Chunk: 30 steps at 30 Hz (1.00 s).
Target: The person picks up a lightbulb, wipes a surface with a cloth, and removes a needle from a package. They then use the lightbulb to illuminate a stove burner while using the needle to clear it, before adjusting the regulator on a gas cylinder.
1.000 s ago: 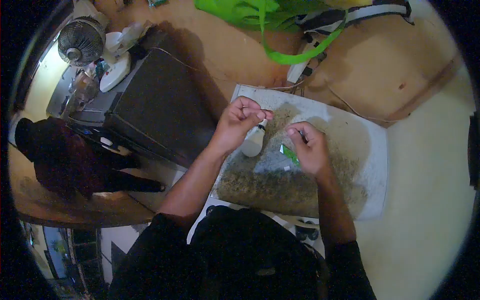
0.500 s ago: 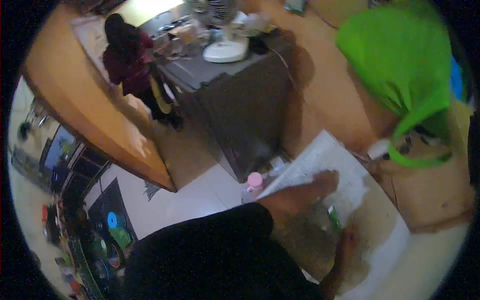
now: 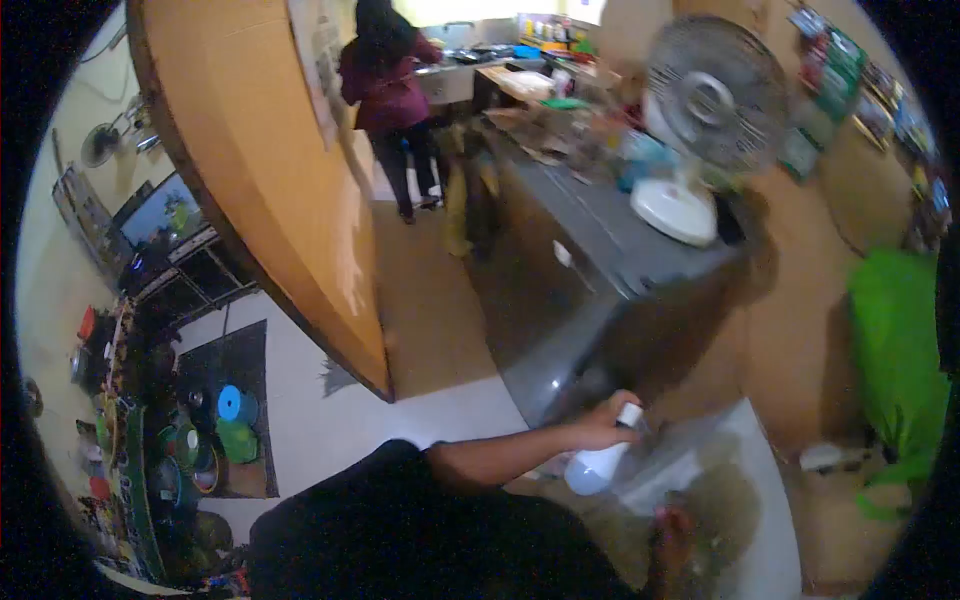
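Observation:
My left hand (image 3: 603, 430) grips a white light bulb (image 3: 592, 468) by its base, bulb end hanging down, over the near-left corner of a pale, stained work board (image 3: 752, 455). My right hand (image 3: 672, 524) rests low on the board, dim and blurred; I cannot tell whether it holds anything. Both forearms reach out from my dark sleeves at the bottom of the view.
A dark grey cabinet (image 3: 590, 270) stands just beyond the board, with a white table fan (image 3: 705, 110) and clutter on top. An orange partition (image 3: 280, 190) rises at left. Another person (image 3: 392, 95) stands far back. A green bag (image 3: 900, 350) hangs at right.
My view has swung up and to the left, from the board to the room. My left hand still holds the bulb; the board and my right hand have slid to the bottom right.

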### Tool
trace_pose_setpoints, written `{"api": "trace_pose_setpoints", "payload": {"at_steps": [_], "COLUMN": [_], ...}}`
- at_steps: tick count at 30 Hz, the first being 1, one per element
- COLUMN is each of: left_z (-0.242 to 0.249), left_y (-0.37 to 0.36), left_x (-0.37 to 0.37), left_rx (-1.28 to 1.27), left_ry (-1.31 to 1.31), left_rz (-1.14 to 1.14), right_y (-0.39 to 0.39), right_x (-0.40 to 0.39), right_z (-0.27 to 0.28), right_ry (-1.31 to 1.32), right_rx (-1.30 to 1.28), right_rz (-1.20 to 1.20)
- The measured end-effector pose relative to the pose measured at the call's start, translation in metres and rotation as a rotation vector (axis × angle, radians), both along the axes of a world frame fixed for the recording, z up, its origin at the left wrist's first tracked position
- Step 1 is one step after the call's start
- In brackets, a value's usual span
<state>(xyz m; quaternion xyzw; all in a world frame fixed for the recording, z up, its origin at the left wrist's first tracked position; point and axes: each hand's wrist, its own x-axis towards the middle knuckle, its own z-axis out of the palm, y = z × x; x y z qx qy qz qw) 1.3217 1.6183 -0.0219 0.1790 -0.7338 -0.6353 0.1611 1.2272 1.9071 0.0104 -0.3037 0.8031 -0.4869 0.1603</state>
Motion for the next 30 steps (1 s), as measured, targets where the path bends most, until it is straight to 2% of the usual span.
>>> {"api": "trace_pose_setpoints", "payload": {"at_steps": [2, 3, 5, 6, 8, 9, 11, 12, 13, 15, 16, 18, 21, 23, 24, 25, 27, 30], "left_z": [0.016, 0.023, 0.010, 0.015, 0.033, 0.040, 0.059, 0.065, 0.067, 0.048, 0.054, 0.071, 0.092, 0.078, 0.092, 0.104, 0.115, 0.123], "left_y": [-0.069, -0.102, -0.174, -0.206, -0.278, -0.305, -0.363, -0.396, -0.431, -0.509, -0.540, -0.602, -0.690, -0.761, -0.787, -0.815, -0.878, -0.982], "left_x": [0.076, 0.113, 0.173, 0.204, 0.257, 0.279, 0.306, 0.320, 0.331, 0.344, 0.346, 0.350, 0.360, 0.370, 0.373, 0.376, 0.387, 0.415], "left_rx": [0.180, 0.298, 0.186, 0.230, 0.273, 0.289, 0.358, 0.286, 0.211, 0.107, 0.123, 0.219, 0.246, 0.185, 0.201, 0.214, 0.218, 0.084], "left_ry": [-0.041, -0.040, -0.002, 0.000, 0.025, 0.031, 0.023, 0.021, 0.024, 0.145, 0.153, 0.251, 0.405, 0.403, 0.393, 0.391, 0.354, 0.377], "left_rz": [0.148, 0.227, 0.456, 0.510, 0.627, 0.681, 0.827, 0.846, 0.862, 0.942, 0.950, 0.986, 0.966, 0.989, 1.006, 1.024, 1.069, 1.178], "right_y": [-0.080, -0.127, -0.203, -0.231, -0.296, -0.319, -0.374, -0.396, -0.417, -0.461, -0.483, -0.533, -0.619, -0.682, -0.714, -0.745, -0.804, -0.882], "right_x": [0.037, 0.061, 0.108, 0.122, 0.142, 0.158, 0.191, 0.204, 0.212, 0.219, 0.221, 0.224, 0.239, 0.235, 0.237, 0.241, 0.248, 0.250], "right_z": [0.016, 0.031, 0.055, 0.046, 0.021, 0.025, 0.031, 0.026, 0.029, 0.036, 0.032, 0.023, 0.031, 0.010, 0.001, 0.008, 0.030, 0.031], "right_ry": [-0.497, -0.502, -0.370, -0.369, -0.232, -0.230, -0.647, -0.675, -0.674, -0.636, -0.626, -0.609, -0.503, -0.425, -0.348, -0.365, -0.640, -0.678], "right_rx": [0.013, 0.003, 0.102, 0.114, 0.031, 0.043, 0.039, -0.058, -0.049, 0.131, 0.147, 0.086, 0.135, 0.074, 0.009, 0.009, 0.097, 0.012], "right_rz": [0.111, 0.129, 0.323, 0.332, 0.714, 0.720, 0.655, 0.636, 0.635, 0.531, 0.534, 0.631, 0.647, 0.702, 0.746, 0.739, 0.699, 0.577]}}
